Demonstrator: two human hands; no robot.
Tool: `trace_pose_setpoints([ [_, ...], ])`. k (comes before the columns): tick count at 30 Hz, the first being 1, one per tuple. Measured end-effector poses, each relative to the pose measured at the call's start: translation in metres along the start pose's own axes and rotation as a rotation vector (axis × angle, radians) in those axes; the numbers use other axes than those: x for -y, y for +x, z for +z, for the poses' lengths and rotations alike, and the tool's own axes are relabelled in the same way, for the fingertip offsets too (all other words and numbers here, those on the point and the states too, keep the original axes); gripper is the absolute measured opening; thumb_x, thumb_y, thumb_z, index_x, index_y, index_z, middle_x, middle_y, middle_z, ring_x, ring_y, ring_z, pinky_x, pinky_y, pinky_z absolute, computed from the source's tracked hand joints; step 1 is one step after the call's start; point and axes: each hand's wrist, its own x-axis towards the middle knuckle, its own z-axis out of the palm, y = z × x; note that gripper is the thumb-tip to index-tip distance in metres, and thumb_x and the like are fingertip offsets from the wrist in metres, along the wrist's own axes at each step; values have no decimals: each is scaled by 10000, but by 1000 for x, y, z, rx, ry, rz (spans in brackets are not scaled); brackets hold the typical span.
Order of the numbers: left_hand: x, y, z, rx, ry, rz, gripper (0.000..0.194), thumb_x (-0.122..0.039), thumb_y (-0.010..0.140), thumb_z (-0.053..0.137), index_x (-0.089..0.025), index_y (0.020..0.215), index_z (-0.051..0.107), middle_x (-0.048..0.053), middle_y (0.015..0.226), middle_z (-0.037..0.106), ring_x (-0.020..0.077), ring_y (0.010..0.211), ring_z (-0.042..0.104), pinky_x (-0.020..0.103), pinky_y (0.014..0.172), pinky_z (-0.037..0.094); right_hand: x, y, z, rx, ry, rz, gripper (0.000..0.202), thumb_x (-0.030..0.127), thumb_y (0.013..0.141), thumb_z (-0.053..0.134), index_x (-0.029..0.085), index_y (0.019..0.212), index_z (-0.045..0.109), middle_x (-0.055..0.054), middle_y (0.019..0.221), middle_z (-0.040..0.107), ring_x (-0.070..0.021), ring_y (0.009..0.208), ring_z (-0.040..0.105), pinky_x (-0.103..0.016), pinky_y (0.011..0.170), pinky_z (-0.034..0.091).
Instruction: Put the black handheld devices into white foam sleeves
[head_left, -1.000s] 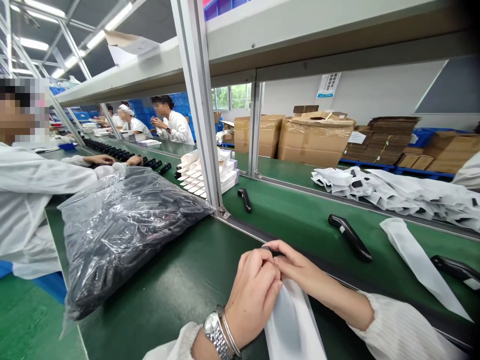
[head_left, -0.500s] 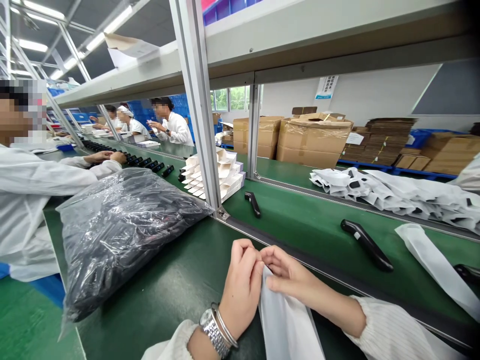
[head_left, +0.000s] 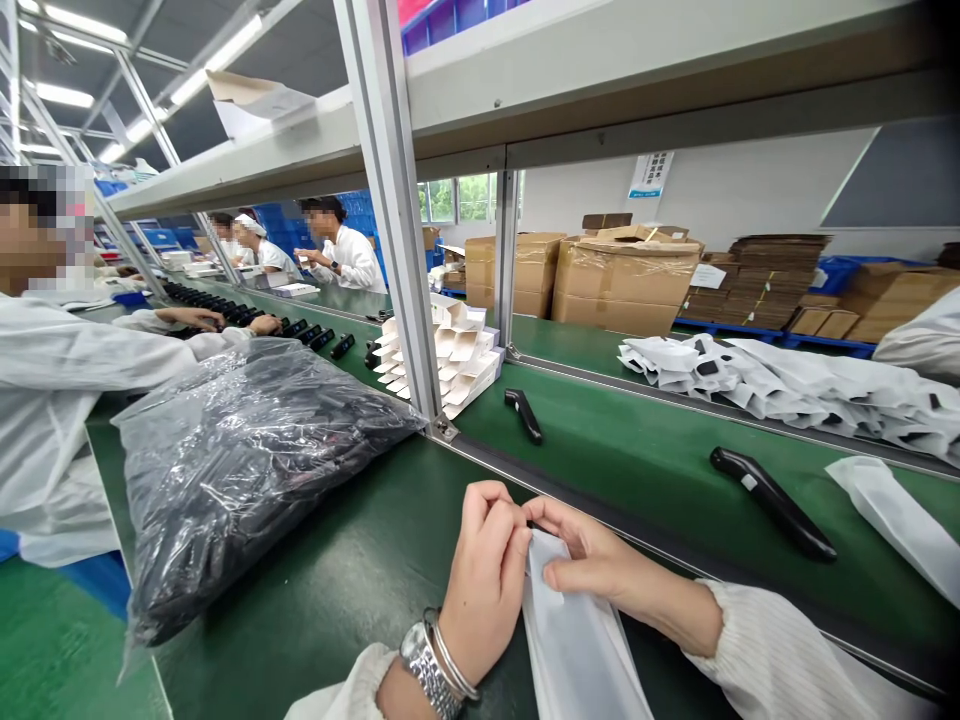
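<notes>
**Sleeve held at its upper end by both hands**

A white sleeve (head_left: 585, 650) is held over the near part of the green table (head_left: 352, 560), its upper end between the two hands, its lower end cut off by the view. The upper left corner is gripped by the left hand (head_left: 484, 585), fingers bunched close; their exact contact is partly hidden. The upper right side is pinched by the right hand (head_left: 600, 560), thumb laid flat in front. Whether anything lies inside cannot be told. The step in hand is judged to be fingertip work on the sleeve's end; for the next move, a steady right pinch and fine left-hand control seem called for. Beyond, on the belt (head_left: 622, 440), a near device (head_left: 772, 505) is seen left of a second sleeve (head_left: 896, 520), and a far device (head_left: 523, 415) farther left.
</notes>
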Motion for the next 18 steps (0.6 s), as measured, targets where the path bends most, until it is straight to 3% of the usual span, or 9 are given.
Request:
trace_pose_setpoints([
  [3,3,2,-1,-35,21,0,174,-145,969,386,-191,823,469,37,983,412,159,909,464,287,820,423,-1,-2,0,31,96,38,424,175,641,752,201,1014,551,26,894,562,-97,727,502,-212,651,401],
  [6,6,4,-3,-75,28,-22,177,-145,964,385,-192,810,457,36,970,420,158,883,468,287,796,427,-2,-4,3,107,110,97,394,298,650,810,165,954,597,6,848,588,-115,741,540,-229,676,422],
  [8,8,6,-4,-87,17,-53,170,-154,958,404,-192,804,464,34,960,434,157,873,478,280,776,431,-1,-5,6,89,88,130,353,390,688,794,144,877,624,-12,807,606,-130,727,562,-247,676,436],
  [11,12,7,-5,-68,-5,-105,160,-177,945,448,-192,794,499,32,961,462,152,862,504,260,726,436,8,-5,3,-117,68,86,322,462,806,683,147,797,619,-28,754,629,-134,675,571,-263,653,446],
  [13,14,7,-4,-69,-16,-135,159,-181,933,468,-193,781,514,29,956,476,144,833,516,249,698,437,22,-4,-11,-274,73,-8,315,471,863,611,169,777,593,-22,721,630,-134,650,564,-270,640,448],
  [16,14,7,-2,-56,-24,-156,144,-158,912,480,-196,780,524,21,942,488,130,785,519,242,684,440,46,-7,-49,-511,2,-159,302,487,867,593,211,752,548,13,653,580,-142,624,539,-276,616,446],
  [18,13,6,-1,-23,-20,-151,140,-139,901,475,-199,786,530,19,943,494,125,762,517,243,679,442,59,-11,-80,-697,-193,-191,305,505,856,587,222,747,557,13,660,564,-147,604,510,-273,565,423],
])
